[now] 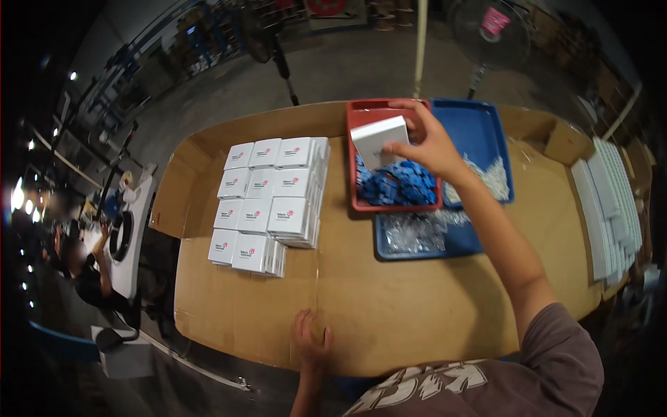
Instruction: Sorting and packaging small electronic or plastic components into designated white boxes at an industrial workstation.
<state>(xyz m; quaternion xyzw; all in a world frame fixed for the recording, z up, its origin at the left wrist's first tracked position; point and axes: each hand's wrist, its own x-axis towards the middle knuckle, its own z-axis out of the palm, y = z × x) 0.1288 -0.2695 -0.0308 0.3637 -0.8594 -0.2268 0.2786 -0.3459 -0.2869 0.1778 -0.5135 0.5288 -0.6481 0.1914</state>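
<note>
My right hand (427, 142) grips a small white box (379, 141) by its right side, thumb in front and fingers behind. The box hangs tilted over a red tray (353, 187), above a heap of small blue pieces (399, 184) whose kind I cannot make out. Near the front edge of the cardboard-covered table (361, 306), my left hand (313, 344) rests with thumb and fingers apart and nothing in it. Beyond it, to the left of the trays, stand stacks of white boxes (260, 186) in rows, with a small red mark on their lids.
A blue tray (506, 139) with white pieces (492, 177) adjoins the red one. Below sits another blue tray (458, 247) holding clear plastic bags (415, 233). White stacked cartons (608, 208) line the right side. Fans (490, 35) stand behind; a person (97, 278) sits left.
</note>
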